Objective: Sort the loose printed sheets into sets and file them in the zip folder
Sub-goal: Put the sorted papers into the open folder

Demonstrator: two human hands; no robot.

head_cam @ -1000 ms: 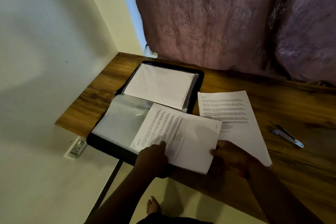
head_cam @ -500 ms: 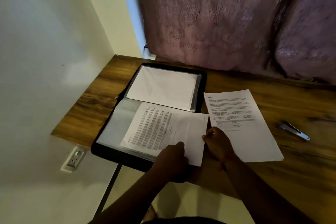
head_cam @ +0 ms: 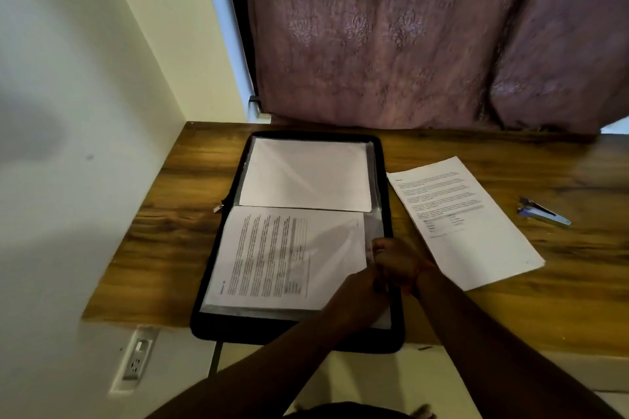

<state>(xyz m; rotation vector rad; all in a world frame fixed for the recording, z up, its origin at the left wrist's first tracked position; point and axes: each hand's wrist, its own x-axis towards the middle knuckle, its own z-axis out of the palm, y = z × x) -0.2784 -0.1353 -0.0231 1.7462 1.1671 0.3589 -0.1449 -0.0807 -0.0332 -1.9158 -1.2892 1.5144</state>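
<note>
A black zip folder (head_cam: 386, 180) lies open on the wooden table (head_cam: 177, 231). Its far half holds a blank white sheet (head_cam: 306, 173) in a sleeve. On the near half a printed sheet (head_cam: 272, 255) lies turned sideways on a clear sleeve (head_cam: 374, 224). My right hand (head_cam: 396, 260) pinches that sheet's right edge with curled fingers. My left hand (head_cam: 355, 298) covers the sheet's near right corner and grips it, touching my right hand. A second printed set (head_cam: 466, 224) lies on the table to the right of the folder.
A blue and black stapler (head_cam: 543, 213) lies at the right of the table. A purple curtain (head_cam: 408, 37) hangs behind the table. A wall (head_cam: 68, 112) borders the left side, with a power socket (head_cam: 136, 357) below the table edge.
Both hands slid the printed sheet left and squared it onto the folder's near half. My right hand moved from the sheet's near right corner to its right edge. The camera view shifted.
</note>
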